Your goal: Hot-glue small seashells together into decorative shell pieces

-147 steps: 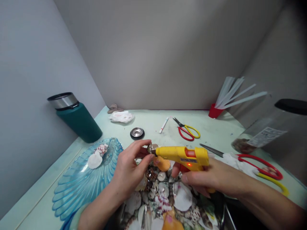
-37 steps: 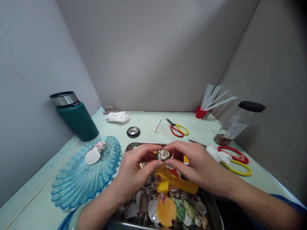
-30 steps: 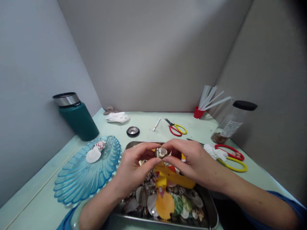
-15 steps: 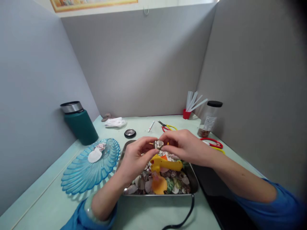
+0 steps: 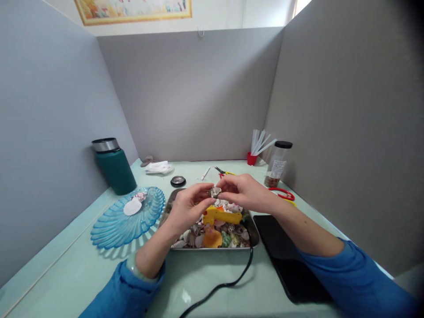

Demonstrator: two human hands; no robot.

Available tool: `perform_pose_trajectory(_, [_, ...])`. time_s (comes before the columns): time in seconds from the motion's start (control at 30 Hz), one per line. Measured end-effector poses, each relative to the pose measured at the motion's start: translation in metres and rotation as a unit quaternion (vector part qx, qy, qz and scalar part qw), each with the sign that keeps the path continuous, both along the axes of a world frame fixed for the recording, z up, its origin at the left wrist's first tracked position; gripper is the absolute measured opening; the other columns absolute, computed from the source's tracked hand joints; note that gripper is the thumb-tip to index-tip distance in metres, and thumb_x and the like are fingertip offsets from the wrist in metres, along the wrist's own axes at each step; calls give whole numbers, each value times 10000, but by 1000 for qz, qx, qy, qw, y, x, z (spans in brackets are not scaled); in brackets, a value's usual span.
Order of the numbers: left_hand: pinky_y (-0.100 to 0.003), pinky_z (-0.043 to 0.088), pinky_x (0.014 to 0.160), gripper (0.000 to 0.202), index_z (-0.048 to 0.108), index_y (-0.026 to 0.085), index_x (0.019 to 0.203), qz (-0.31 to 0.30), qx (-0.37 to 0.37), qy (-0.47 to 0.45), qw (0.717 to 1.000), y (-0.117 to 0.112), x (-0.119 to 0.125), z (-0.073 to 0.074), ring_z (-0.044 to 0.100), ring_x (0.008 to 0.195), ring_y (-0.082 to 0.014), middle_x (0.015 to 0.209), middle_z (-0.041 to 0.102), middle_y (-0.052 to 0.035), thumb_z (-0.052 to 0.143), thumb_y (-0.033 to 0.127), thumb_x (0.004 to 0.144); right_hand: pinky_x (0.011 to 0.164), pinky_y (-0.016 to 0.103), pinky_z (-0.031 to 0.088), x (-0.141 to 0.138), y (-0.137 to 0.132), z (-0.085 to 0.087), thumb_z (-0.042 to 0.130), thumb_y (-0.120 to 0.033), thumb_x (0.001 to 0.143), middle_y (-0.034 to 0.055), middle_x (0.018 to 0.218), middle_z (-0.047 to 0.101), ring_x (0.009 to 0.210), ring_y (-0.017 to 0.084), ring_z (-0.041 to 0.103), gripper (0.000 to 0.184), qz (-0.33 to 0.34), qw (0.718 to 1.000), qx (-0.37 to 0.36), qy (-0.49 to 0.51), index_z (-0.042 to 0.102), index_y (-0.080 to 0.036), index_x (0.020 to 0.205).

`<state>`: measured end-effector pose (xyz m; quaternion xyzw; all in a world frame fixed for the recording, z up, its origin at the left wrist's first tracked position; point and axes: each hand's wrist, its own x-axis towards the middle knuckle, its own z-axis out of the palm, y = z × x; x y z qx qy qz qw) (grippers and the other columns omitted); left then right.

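Observation:
Between my fingertips is a small whitish-brown seashell (image 5: 215,192), held from both sides over the tray. My left hand (image 5: 190,203) pinches it from the left, and my right hand (image 5: 243,192) from the right. Below them the metal tray (image 5: 212,249) is filled with several shells and pebbles. On these lies a yellow glue gun (image 5: 225,216), its black cord running over the tray's front edge. Left of my left hand stands a blue shell-shaped glass plate (image 5: 112,229) bearing a white shell (image 5: 132,206) and a speckled one (image 5: 141,196).
A green bottle (image 5: 115,170) stands at the left, its lid (image 5: 178,181) behind the tray. Pliers (image 5: 225,171), a white pen (image 5: 206,172), a red cup (image 5: 252,158) of glue sticks and a jar (image 5: 277,165) are farther back. Right are red-handled scissors (image 5: 281,193) and a black slab (image 5: 288,260).
The view has tilted up and shifted a little, so the table things appear moved. Both hands keep hold of the shell, which seems slightly turned.

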<state>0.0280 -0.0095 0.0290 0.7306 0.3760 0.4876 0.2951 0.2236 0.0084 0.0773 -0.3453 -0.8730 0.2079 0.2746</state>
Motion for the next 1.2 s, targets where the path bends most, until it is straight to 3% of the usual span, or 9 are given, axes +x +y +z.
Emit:
perform_pose_trajectory(0.33, [-305, 557, 752, 298, 627, 140, 1054, 32, 23, 16, 999, -2, 0, -6, 679, 822, -190, 963, 704, -101, 647, 265, 784, 602, 210, 357, 0, -1, -4, 588, -193, 816, -9, 661, 622, 612, 101, 536, 82, 11, 999, 49, -9, 642, -151, 861])
perform_pose_trajectory(0.47, [-306, 555, 752, 317, 632, 133, 1047, 24, -6, -10, 1000, -2, 1, -6, 676, 810, -187, 919, 707, -93, 664, 278, 768, 610, 213, 352, -1, 1, -6, 594, -189, 813, -7, 670, 625, 619, 99, 536, 79, 8, 998, 62, -6, 645, -149, 857])
perform_pose_trajectory(0.63, [-300, 555, 769, 341, 635, 130, 1011, -14, -79, -106, 991, -3, 4, -2, 676, 813, -175, 910, 709, -74, 717, 270, 711, 595, 206, 353, 1, 3, -2, 606, -223, 814, -13, 673, 626, 616, 92, 537, 107, 31, 999, 37, -1, 649, -146, 876])
perform_pose_trajectory(0.83, [-284, 556, 755, 360, 648, 133, 1000, -32, -122, -139, 982, -7, 6, 5, 681, 777, -164, 850, 723, -52, 749, 258, 678, 557, 202, 373, 6, 7, 13, 606, -267, 810, 4, 718, 652, 621, 101, 565, 162, 60, 997, -24, -36, 655, -147, 906])
perform_pose_trajectory(1.0, [-280, 553, 738, 351, 656, 134, 974, -5, -107, -132, 985, -7, 6, 3, 682, 766, -167, 844, 726, -52, 758, 265, 665, 547, 197, 387, 4, 9, 19, 627, -260, 790, 10, 724, 658, 630, 105, 580, 154, 79, 995, -42, -48, 657, -143, 885])
perform_pose_trajectory(1.2, [-290, 552, 732, 351, 641, 144, 980, 31, -59, -115, 991, -5, 5, 1, 685, 794, -185, 849, 726, -57, 742, 299, 683, 551, 195, 368, -2, 10, 18, 607, -220, 798, 0, 704, 644, 622, 94, 566, 130, 57, 997, -23, -36, 646, -134, 887])
